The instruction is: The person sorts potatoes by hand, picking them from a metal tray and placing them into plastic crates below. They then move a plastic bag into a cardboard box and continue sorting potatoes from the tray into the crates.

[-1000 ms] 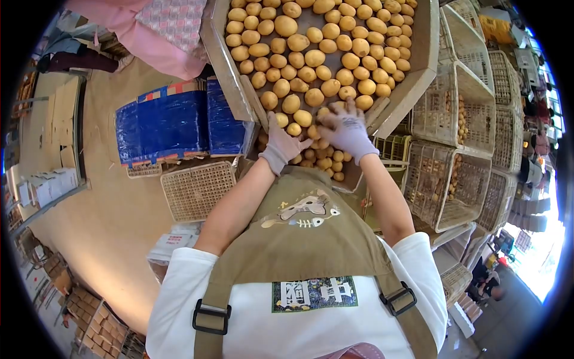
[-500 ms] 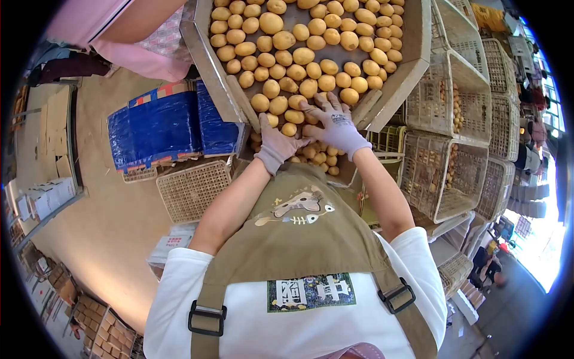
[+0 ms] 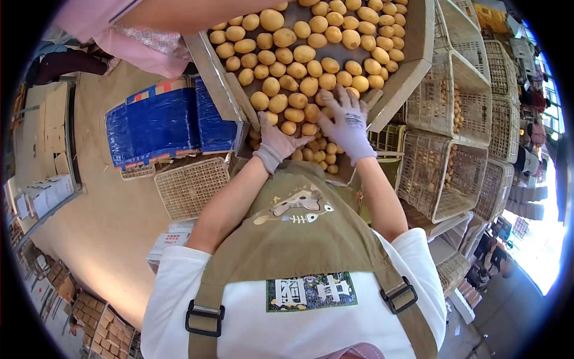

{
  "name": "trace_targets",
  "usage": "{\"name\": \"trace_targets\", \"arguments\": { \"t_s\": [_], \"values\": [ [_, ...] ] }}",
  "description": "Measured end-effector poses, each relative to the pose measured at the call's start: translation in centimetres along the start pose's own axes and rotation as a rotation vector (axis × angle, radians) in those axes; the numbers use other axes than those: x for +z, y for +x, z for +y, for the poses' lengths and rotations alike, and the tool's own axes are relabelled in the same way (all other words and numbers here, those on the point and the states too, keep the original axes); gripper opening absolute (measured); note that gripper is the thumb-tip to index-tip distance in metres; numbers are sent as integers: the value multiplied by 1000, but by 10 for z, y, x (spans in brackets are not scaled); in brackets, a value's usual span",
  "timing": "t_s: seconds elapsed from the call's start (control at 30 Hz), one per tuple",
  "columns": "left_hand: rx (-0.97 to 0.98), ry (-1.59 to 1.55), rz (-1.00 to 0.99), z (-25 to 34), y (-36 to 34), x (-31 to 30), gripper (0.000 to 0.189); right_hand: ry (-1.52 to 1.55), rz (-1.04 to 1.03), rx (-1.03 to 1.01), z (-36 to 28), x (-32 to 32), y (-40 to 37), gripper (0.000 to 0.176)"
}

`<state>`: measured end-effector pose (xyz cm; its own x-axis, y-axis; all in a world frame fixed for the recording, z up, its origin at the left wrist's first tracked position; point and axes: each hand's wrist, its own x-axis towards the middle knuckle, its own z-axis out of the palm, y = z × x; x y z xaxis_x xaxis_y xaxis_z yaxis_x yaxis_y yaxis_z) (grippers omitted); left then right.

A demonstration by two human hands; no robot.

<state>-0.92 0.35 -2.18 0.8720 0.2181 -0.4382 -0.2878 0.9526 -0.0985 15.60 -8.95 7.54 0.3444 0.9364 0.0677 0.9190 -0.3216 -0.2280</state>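
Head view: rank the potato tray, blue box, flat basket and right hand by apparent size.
1. Potato tray
2. Blue box
3. Flat basket
4. Right hand
The hand sits nearer the camera than the basket, so that last gap is unsure.

Matt grey knitted cloth is worn over the left hand (image 3: 274,142) and right hand (image 3: 348,122). Smooth, matt skins are shown by the potatoes (image 3: 305,54). The baskets (image 3: 445,173) at right are made of latticed plastic; the boxes (image 3: 158,125) at left are wrapped in glossy blue plastic.
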Motion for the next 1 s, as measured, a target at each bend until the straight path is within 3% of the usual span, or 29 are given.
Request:
{"name": "trace_targets", "arguments": {
  "t_s": [0.07, 0.1, 0.17, 0.2, 0.23, 0.27, 0.3, 0.33, 0.4, 0.43, 0.47, 0.57, 0.67, 0.7, 0.73, 0.8, 0.87, 0.9, 1.0],
  "values": [
    [-1, -1, 4, 0, -4, 0, 96, -127, -100, -89, -12, 6, -2, 42],
    [-15, -7, 29, 1, -4, 2, 96, -78, -368, -3, -10, 1, -2, 47],
    [-48, -79, 1, 3, -5, 6, 88, 191, -324, 207, 8, 3, 16, 50],
    [-28, -5, 107, 0, -7, 8, 82, 326, -303, 317, 15, 4, 20, 51],
    [-7, 71, 210, -2, -6, 12, 77, 233, -153, 286, 7, -4, 28, 56],
    [15, 150, 312, -3, -6, 12, 72, 50, -152, 268, -4, 6, 28, 67],
    [-81, 93, 308, 2, -2, -1, 56, -19, -241, 221, -19, 13, 23, 70],
    [-74, 178, 366, 0, 4, -22, 55, -88, -328, 172, -29, 18, 16, 74],
    [-25, 335, 385, -4, 8, -41, 58, 87, -401, 133, -20, 18, 3, 79],
    [15, 407, 352, -5, 6, -38, 62, 57, -480, 98, -19, 15, -2, 79],
    [9, 263, 345, -2, 1, -24, 66, 25, -559, 63, -19, 14, -5, 78],
    [48, -52, 293, 5, -9, 9, 85, 113, -425, 71, -15, 21, -2, 70],
    [40, 53, 261, 3, -9, 11, 85, 148, -286, 114, -25, 19, 8, 53],
    [46, 52, 378, 0, -6, 14, 76, 171, -229, 125, -33, 18, 16, 38],
    [20, 25, 343, 0, -3, 9, 71, 182, -126, 73, -46, 13, 21, 32],
    [-28, -32, 277, 2, 2, -12, 62, 19, 9, -149, -47, 16, 26, 38],
    [-73, 12, 147, 5, 0, -16, 47, -16, -175, -60, -19, 22, 28, 42],
    [-32, 87, 182, 5, 0, -16, 53, -122, -260, -9, -10, 22, 29, 44],
    [51, 97, 234, -1, -10, 14, 72, -101, -68, 125, -26, 14, 39, 27]
  ]
}}
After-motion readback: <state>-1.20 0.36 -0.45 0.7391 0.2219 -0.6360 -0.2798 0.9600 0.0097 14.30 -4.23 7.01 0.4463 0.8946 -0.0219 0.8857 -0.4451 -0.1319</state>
